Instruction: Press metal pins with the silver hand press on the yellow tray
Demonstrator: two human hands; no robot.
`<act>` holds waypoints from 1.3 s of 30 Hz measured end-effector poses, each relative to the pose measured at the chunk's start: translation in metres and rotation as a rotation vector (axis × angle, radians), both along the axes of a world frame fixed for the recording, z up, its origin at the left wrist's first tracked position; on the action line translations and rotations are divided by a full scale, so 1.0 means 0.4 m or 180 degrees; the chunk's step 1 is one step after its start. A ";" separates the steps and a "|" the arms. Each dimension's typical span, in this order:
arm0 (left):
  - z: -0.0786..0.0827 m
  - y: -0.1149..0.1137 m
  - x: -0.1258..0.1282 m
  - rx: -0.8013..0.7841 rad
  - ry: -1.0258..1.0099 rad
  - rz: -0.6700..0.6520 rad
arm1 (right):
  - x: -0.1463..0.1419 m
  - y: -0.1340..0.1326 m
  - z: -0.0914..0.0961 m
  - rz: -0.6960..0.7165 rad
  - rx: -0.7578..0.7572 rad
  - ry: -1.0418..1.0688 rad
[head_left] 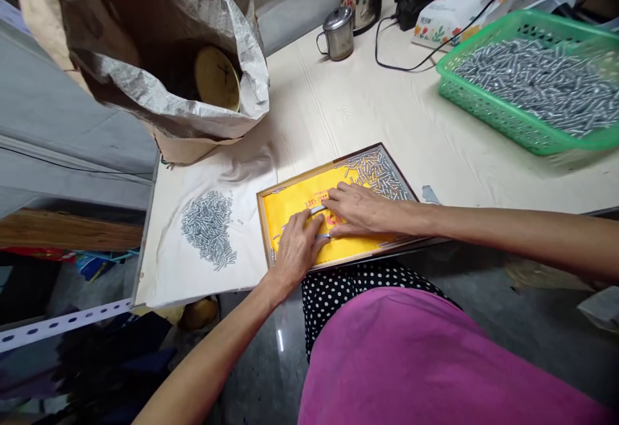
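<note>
Two slim silvery strips (316,209) lie low inside the yellow-floored, wood-rimmed rectangular tray (286,203), between my left hand (294,246), angled in from the near left, and my right hand (360,209), palm down from the right. My thumbs and forefingers sit parted at the strips; whether they clamp them, I cannot tell.

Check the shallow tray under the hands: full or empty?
Partly filled: small metal pins crowd the tray's far right corner, while much yellow bottom shows.
</note>
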State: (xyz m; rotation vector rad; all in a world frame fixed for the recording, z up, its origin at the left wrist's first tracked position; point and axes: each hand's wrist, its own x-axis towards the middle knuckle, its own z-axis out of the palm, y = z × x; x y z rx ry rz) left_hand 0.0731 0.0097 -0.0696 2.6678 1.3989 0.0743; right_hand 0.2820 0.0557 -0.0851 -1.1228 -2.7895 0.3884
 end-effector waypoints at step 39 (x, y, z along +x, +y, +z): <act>0.099 -0.019 -0.171 -0.1615 -0.2435 0.2761 | -0.060 -0.077 -0.052 0.0711 -0.0022 0.0506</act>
